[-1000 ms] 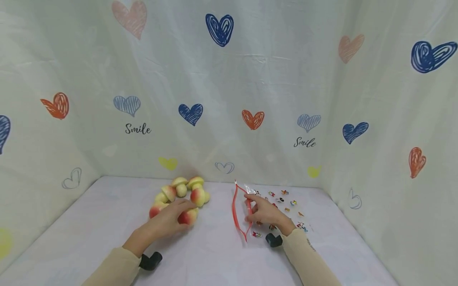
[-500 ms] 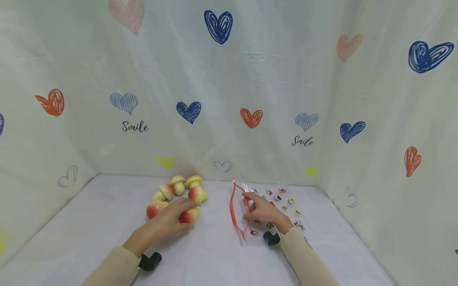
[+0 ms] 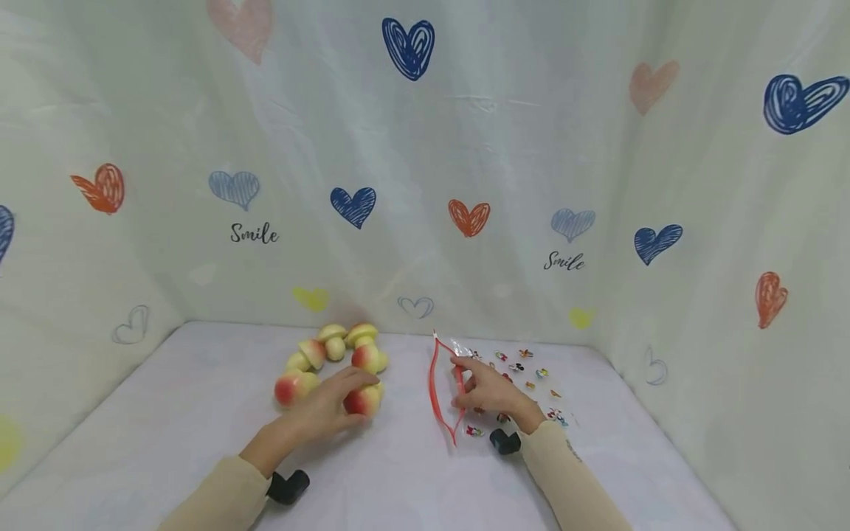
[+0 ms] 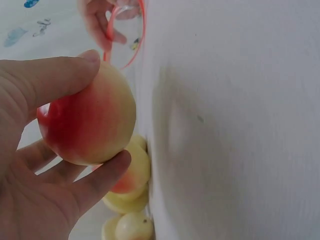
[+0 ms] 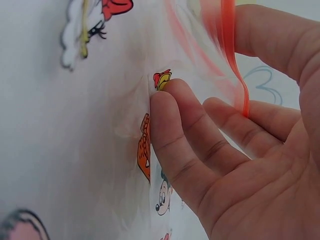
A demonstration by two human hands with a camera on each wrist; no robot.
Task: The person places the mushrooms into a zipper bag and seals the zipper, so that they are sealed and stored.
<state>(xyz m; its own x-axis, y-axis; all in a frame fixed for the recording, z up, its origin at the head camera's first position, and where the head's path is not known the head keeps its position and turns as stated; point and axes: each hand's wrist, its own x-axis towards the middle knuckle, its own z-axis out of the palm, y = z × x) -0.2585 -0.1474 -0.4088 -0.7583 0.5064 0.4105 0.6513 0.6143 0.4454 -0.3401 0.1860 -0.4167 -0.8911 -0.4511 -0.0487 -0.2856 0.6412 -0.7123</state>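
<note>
My left hand (image 3: 332, 409) holds a red-and-yellow mushroom (image 4: 90, 115), its thumb on one side and its fingers under the other. In the left wrist view the mushroom's rounded cap shows a gap from the table surface; its stem is hidden. My right hand (image 3: 488, 389) grips the right side of the mouth of a clear zip bag (image 3: 434, 391) with red edging. That mouth gapes towards the left hand. In the right wrist view curled fingertips press the clear film beside the red strip (image 5: 227, 35). Cartoon figures are printed on the bag.
Several more mushrooms (image 3: 311, 355) lie in a curved group behind and left of my left hand. The white table (image 3: 392, 479) ends at a curtain (image 3: 412, 147) with printed hearts. Black wrist mounts (image 3: 288, 487) sit under both forearms.
My left hand has moved a little to the right with the mushroom, away from the other mushrooms. My right hand stays at the bag's mouth.
</note>
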